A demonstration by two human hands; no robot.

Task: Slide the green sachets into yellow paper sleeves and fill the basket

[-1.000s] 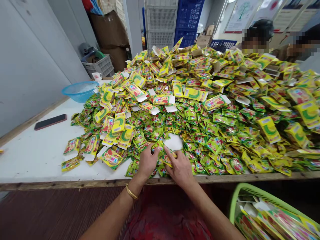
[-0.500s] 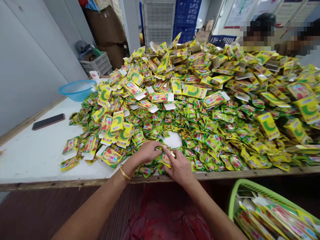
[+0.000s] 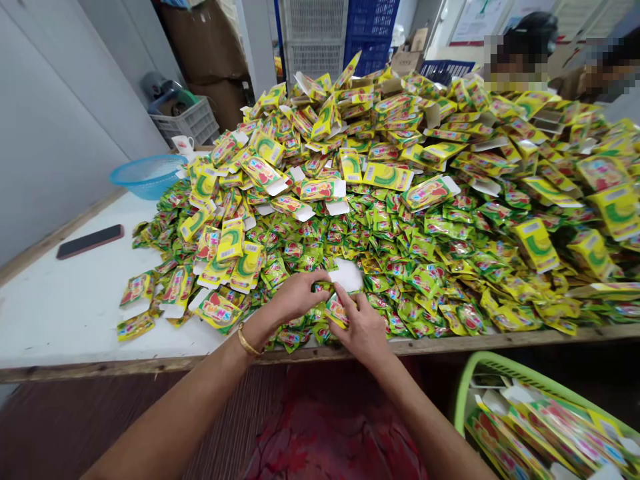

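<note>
My right hand (image 3: pixel 363 331) has its thumb and fingers around a small green-and-yellow packet (image 3: pixel 337 309) near the table's front edge. Just to its left is my left hand (image 3: pixel 300 295), its thumb and index finger apart, at the packet's upper left; what lies under its other fingers is hidden. Many small green packets (image 3: pixel 425 280) surround both hands. A bare white patch (image 3: pixel 346 275) of tabletop shows just beyond the fingertips. Yellow printed boxes (image 3: pixel 231 241), some with open flaps, lie at the left and are heaped behind the packets.
A green basket (image 3: pixel 463 393) of flat boxes stands below the table edge at lower right. At left are a dark phone (image 3: pixel 91 241), a blue basin (image 3: pixel 145 175) and a white cup (image 3: pixel 183 143). Two people sit beyond the heap at upper right.
My left thumb and index finger have parted and moved slightly up from the packet. My right hand stays on the packet. The view has shifted slightly.
</note>
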